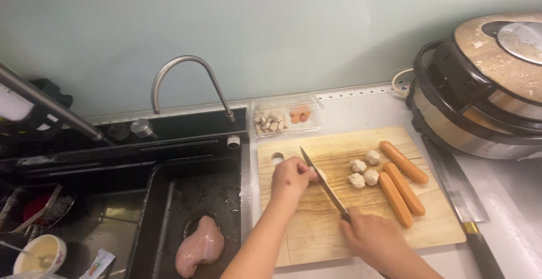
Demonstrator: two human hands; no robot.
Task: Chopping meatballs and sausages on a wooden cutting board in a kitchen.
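One wooden cutting board [316, 228] is lying on the counter [508, 200], carrying three sausages [402, 187] and three meatballs [364, 169]. The right hand [375, 236] is gripping one knife [324, 184]. The left hand [289, 178], fingers curled, is pinning a fourth meatball [319, 175] at its three o'clock.

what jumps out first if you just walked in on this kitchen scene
Two hands at a wooden cutting board: the right hand holds a knife whose blade meets a small pale ball pinned by the left hand. Three sausages lie on the board's right side, and a raw chicken breast sits in the dark sink to the left.
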